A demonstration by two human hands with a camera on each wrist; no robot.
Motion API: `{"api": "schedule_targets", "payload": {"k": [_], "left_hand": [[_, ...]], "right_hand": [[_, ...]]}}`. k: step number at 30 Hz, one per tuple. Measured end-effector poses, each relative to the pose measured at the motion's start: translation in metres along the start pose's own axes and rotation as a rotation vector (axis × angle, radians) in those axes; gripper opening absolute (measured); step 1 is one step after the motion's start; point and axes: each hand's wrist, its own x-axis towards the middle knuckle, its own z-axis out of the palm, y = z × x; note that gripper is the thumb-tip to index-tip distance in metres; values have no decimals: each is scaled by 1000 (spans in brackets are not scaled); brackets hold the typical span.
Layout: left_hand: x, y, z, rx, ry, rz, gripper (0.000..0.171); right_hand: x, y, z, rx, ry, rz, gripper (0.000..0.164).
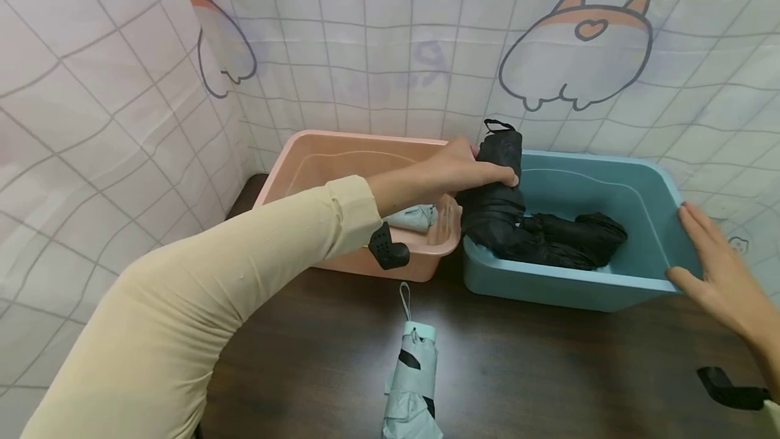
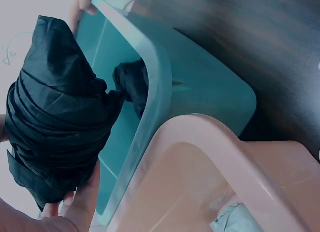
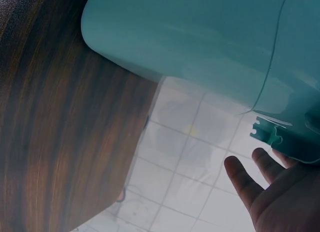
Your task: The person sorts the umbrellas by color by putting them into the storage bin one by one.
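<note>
My left hand (image 1: 460,168) grips a black folded umbrella (image 1: 502,148) with a wrist loop, held tilted over the left end of the blue bin (image 1: 542,283). Its gathered cloth fills much of the left wrist view, where the umbrella (image 2: 60,111) hides part of the hand. Inside the bin lies another dark folded bundle (image 1: 579,236). At the bin's right end, my right hand (image 1: 725,269) touches the rim with thumb and fingertips. Its fingers (image 3: 242,179) look straight and spread in the right wrist view.
A pink bin (image 1: 359,264) stands left of the blue one and holds a pale folded umbrella (image 1: 414,218), partly hidden by my arm. Another pale green umbrella (image 1: 414,371) lies on the dark wooden table (image 1: 518,371) in front. A patterned grid curtain (image 1: 378,53) hangs behind.
</note>
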Motion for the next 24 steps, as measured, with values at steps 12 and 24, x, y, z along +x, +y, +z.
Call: {"api": "schedule_targets", "payload": {"k": [12,24], "left_hand": [[-8,-1,-17,40,5,36,73],[-41,-22,-28,-14,-110,133,51]], "right_hand": [[3,2,2,0,-9,2,90],[3,-2,1,-17,-17,12,90]]}}
